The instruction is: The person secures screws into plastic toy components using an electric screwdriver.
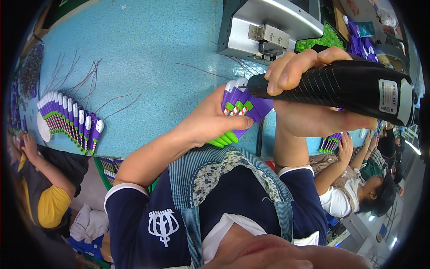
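My left hand (210, 119) is closed around a small fanned stack of purple plastic pieces (255, 110) with white ends, green tips and red-and-white striped patches. Its thumb presses across them. My right hand (309, 117) wraps round a black electric screwdriver (345, 85), held nearly level with its nose pointing left. The screwdriver's tip is at the white end of one piece; whether it touches a screw is too small to tell. Thin dark red wires trail from the white ends over the blue tabletop (148, 54).
A silver metal fixture (244, 33) stands at the far side, beside a heap of small green parts (324, 38). On the left, similar pieces (74, 119) lie fanned by a white disc (43, 127). Co-workers sit at left (49, 179) and right (345, 188); more purple parts (358, 45) lie far right.
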A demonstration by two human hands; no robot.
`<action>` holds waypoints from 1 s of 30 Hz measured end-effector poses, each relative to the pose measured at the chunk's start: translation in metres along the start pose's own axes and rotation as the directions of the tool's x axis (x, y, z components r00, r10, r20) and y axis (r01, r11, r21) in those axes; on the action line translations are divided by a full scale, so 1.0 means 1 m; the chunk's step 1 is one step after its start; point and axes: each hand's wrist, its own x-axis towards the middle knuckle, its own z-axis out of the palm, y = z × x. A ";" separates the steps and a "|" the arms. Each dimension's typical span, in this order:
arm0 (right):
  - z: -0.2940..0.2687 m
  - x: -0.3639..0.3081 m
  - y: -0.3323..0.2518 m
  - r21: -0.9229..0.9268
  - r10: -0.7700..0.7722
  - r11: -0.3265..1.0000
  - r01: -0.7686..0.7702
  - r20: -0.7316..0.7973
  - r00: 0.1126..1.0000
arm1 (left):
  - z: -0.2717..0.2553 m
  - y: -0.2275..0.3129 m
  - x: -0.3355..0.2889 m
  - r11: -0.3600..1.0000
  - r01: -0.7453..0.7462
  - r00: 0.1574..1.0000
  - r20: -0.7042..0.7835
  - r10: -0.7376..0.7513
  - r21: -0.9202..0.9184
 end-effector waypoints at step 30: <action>0.010 -0.011 0.007 0.013 0.039 0.999 -0.039 0.019 0.999 | 0.000 -0.001 -0.001 0.999 -0.031 0.997 0.075 0.028 0.038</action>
